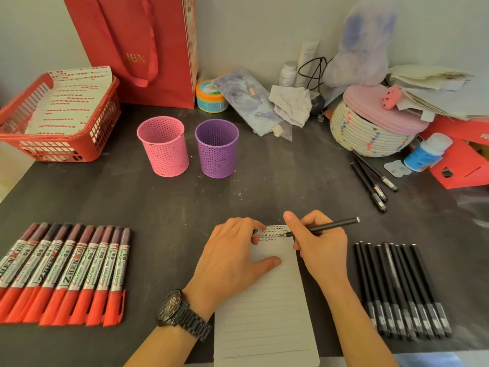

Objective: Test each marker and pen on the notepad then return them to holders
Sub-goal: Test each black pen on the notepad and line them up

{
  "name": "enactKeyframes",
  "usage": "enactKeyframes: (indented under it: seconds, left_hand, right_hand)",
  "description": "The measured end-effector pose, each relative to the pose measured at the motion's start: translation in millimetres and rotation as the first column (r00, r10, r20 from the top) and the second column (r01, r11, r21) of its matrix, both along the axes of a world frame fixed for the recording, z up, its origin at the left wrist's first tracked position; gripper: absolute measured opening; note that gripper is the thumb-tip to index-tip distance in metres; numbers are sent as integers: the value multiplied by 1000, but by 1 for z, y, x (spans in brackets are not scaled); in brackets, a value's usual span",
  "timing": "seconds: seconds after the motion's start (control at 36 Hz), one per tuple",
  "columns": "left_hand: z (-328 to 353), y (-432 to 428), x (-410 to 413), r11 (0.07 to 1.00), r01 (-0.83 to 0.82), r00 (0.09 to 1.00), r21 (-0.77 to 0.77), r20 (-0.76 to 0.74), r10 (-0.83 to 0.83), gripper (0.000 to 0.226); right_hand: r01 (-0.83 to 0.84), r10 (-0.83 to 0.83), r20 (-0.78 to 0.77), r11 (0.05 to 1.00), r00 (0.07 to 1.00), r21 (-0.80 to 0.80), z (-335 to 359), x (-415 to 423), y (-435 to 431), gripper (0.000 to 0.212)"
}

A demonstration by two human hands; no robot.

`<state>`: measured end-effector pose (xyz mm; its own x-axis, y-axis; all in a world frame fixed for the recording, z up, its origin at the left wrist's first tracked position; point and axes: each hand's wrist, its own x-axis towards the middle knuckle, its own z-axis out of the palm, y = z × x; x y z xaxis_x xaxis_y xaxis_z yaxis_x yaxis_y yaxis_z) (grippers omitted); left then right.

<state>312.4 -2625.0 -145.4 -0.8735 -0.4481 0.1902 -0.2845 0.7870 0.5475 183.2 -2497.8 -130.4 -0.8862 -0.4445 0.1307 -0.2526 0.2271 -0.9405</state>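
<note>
Right hand (320, 250) grips pen (330, 225) crosswise, tip left | left hand (232, 260) pinches cap (255, 231)

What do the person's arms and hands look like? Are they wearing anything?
Both forearms are bare, with no sleeves or gloves showing. The left hand has a chunky black wristwatch at its wrist, with a dark round face and a band of black metal links. The right hand has nothing on its wrist. No rings can be seen on either hand.

I'm touching black pen (325, 225) to lined notepad (264, 313); red markers (66, 271) lying left, black pens (402, 290) right, pink holder (164, 147), purple holder (217, 149) behind.
</note>
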Motion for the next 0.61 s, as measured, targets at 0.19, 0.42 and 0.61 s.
enactKeyframes:
  seconds: [0.19, 0.42, 0.61]
  left_hand:
    - [1, -1, -1, 1000, -1, 1000, -19, 16, 1, 39]
    - [2, 1, 0, 999, -6, 1000, -42, 7, 6, 50]
    - [2, 1, 0, 999, -18, 1000, -32, 5, 18, 50]
  right_hand:
    - [9, -6, -50, 999, 999, 50, -7, -1, -2, 34]
    - [10, -6, -71, 998, 997, 55, -7, -2, -1, 32]
    - [-5, 12, -89, 997, 996, 81, -6, -1, -2, 30]
